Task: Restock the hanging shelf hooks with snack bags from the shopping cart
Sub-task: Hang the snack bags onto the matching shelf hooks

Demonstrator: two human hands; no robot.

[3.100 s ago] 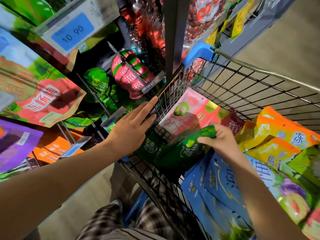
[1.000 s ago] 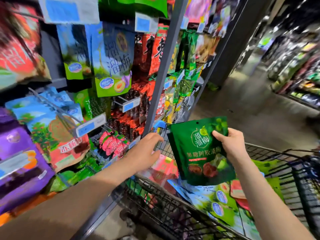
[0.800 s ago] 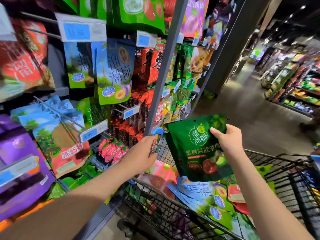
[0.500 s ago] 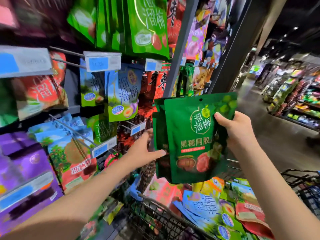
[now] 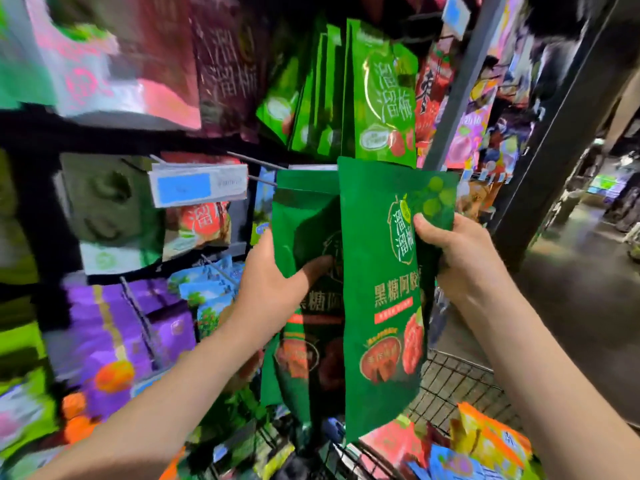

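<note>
- My right hand (image 5: 453,254) grips the front dark green bag (image 5: 381,306) by its right edge, thumb pressed on the printed face and fingers curled behind.
- This bag stands upright with its long axis vertical, top edge up, bottom down towards the shopping cart (image 5: 450,386), and print facing me.
- My left hand (image 5: 273,275) holds the second dark green bag (image 5: 301,209) at its left edge, thumb across the front.
- That bag is also upright, just left of the first and partly tucked behind it.
- Its top sits close to the tip of a metal hook (image 5: 256,161); I cannot tell whether they touch.
- Light green bags (image 5: 381,98) hang directly above.
- A price tag (image 5: 199,185) hangs to the left.
- More snack bags (image 5: 491,441) lie in the cart, near right.
</note>
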